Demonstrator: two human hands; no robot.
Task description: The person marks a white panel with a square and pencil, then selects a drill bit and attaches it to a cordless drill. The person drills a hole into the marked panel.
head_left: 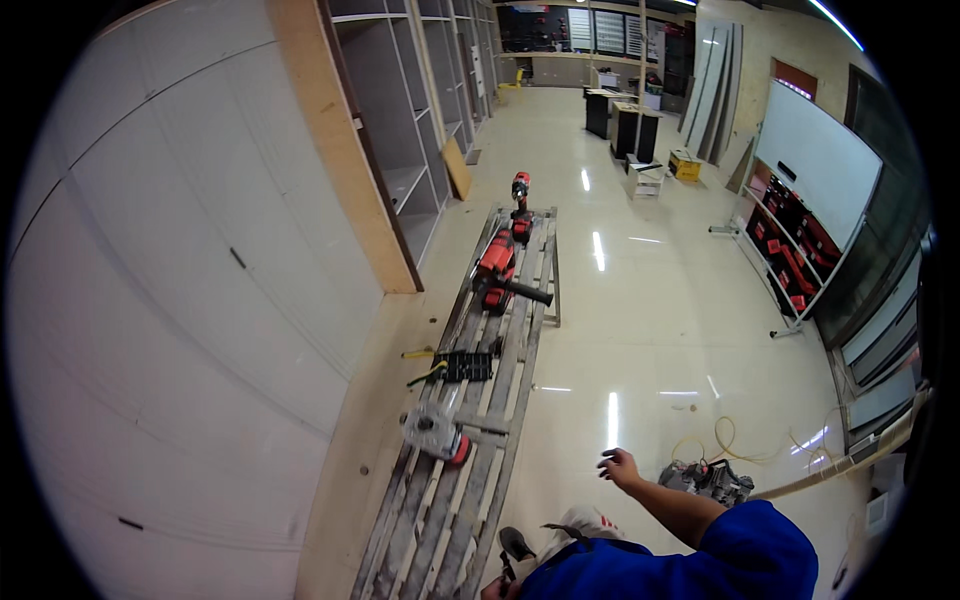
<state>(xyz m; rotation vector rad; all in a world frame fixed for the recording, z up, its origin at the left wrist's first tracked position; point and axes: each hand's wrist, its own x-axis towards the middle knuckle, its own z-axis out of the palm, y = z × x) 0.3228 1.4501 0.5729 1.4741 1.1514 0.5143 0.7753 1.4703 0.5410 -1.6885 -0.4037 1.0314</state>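
Dark slim object: at the left hand, beside the bench; I can't tell whether those fingers close on it.
Right hand: holding nothing, fingers apart above the floor.
Slatted bench: left of both hands, grey and stained; red-and-black power tools lie farther up.
Floor: glossy cream, streaked with reflections beyond the right hand.
Room: white panels left of the hands, whiteboard ahead-right.

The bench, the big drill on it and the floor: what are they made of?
Bench: perhaps worn wood, possibly metal; blotchy grey slats leave it open.
Drill: probably hard plastic casing; red and black, moulded-looking.
Floor: likely glossy tile; it mirrors the lights.
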